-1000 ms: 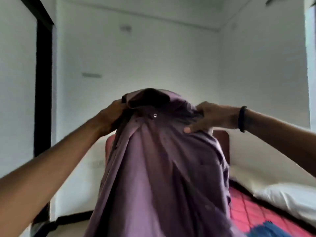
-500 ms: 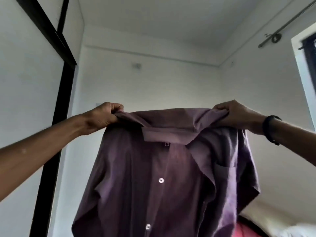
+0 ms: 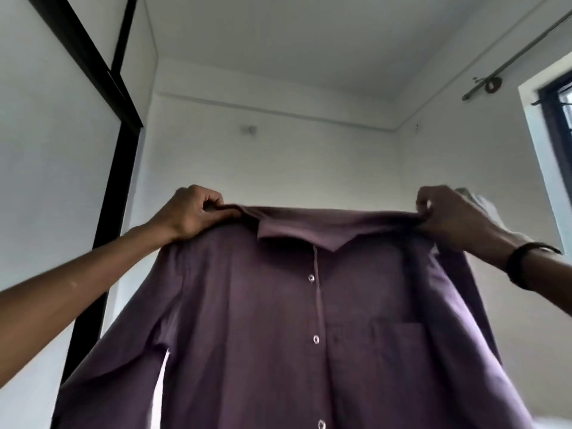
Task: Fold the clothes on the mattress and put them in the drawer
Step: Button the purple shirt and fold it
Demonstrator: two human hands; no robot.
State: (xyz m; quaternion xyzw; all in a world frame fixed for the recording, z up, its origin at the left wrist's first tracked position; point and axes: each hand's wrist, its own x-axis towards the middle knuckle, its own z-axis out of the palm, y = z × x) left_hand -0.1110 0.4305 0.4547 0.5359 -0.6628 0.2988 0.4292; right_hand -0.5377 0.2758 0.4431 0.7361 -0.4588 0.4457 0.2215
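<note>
Both hands, left hand (image 3: 192,213) and right hand (image 3: 445,216), pinched the shoulders of the purple shirt (image 3: 297,329), which hung spread in the air, buttons facing the person. Folding had not begun; the next move likely called for laying it flat on the mattress, out of view.

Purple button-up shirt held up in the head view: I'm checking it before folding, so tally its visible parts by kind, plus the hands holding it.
White buttons: 3
Chest pocket: 1
Collar: 1
Hands, left and right: 2
Total: 7

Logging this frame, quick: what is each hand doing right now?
Left hand: closed, gripping the shirt at one shoulder.
Right hand: closed, gripping the shirt's other shoulder.
</note>
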